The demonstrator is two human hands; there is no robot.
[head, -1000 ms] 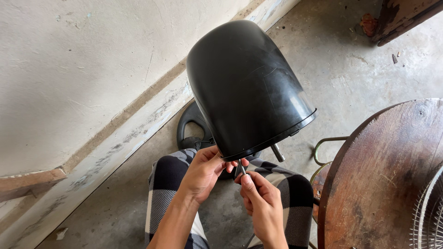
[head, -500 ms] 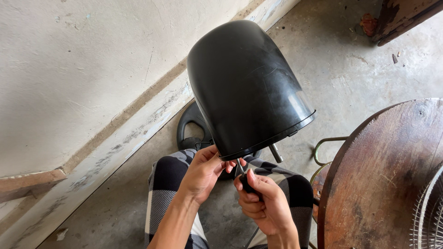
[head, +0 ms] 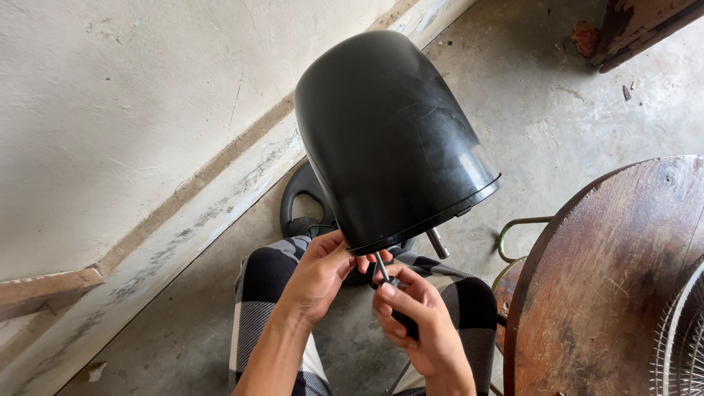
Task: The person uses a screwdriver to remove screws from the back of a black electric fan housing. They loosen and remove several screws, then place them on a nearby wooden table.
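A large black domed plastic housing [head: 389, 139] tilts up in front of me, its open rim facing down toward my lap. My left hand [head: 319, 275] grips the lower rim of the housing with thumb and fingers. My right hand [head: 418, 323] is closed around a screwdriver with a black handle, whose thin metal shaft [head: 381, 268] points up into the underside of the housing. Both hands sit close together just below the rim, above my knees in black-and-white checked trousers [head: 257, 308].
A round dark wooden table [head: 609, 293] stands at the right, with a wire fan grille [head: 682, 337] at its edge. A black round base [head: 301, 202] lies on the concrete floor behind the housing. A plastered wall [head: 132, 110] runs along the left.
My right hand has turned and shifted slightly lower on the screwdriver handle. The housing and my left hand stay almost still.
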